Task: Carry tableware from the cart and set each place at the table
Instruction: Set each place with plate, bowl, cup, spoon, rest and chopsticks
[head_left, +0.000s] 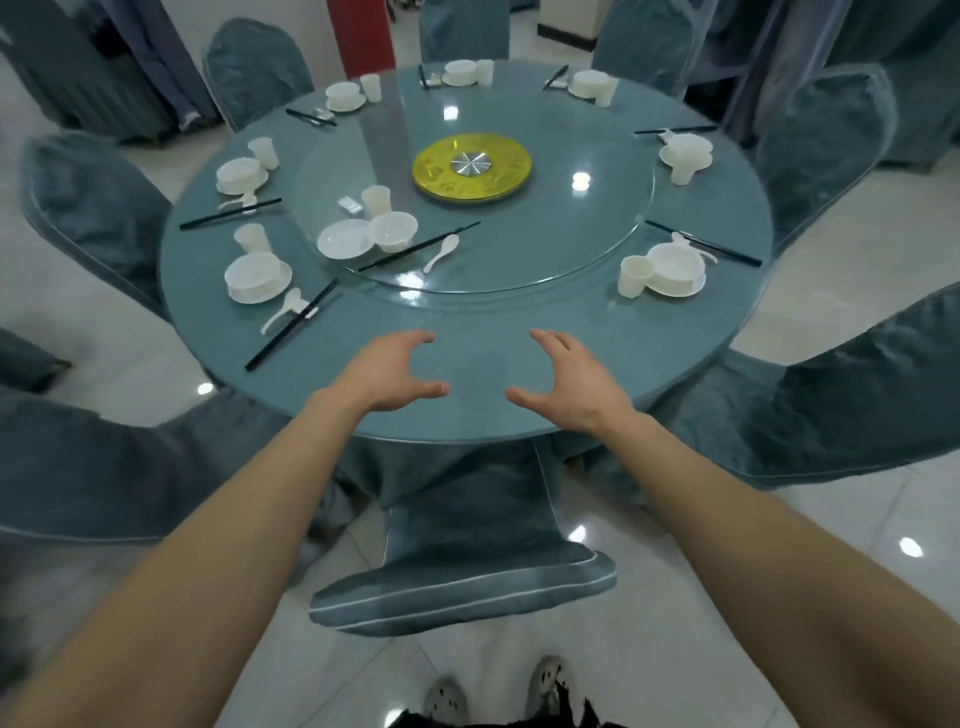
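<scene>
Two empty, slack-fingered hands: left hand (387, 376), right hand (571, 387); bowl (393, 231) on turntable (545, 234) well beyond, leftward.

The round blue-green surface (675, 338) has a big round glass tray (571, 234) lying in its middle. A yellow round disc with a shiny silver centre (471, 167) shows at the middle of the glass. Near the left edge of the glass lie a flat white plate (345, 238), a white bowl (393, 230) touching it, a white cup (376, 200), a small white box (349, 204), two black chopsticks (418, 246) and a white spoon (441, 253). Seven white place sets (258, 275) ring the rim of the surface. Each has a bowl on a plate and a cup just beside it, with black sticks close by.
</scene>
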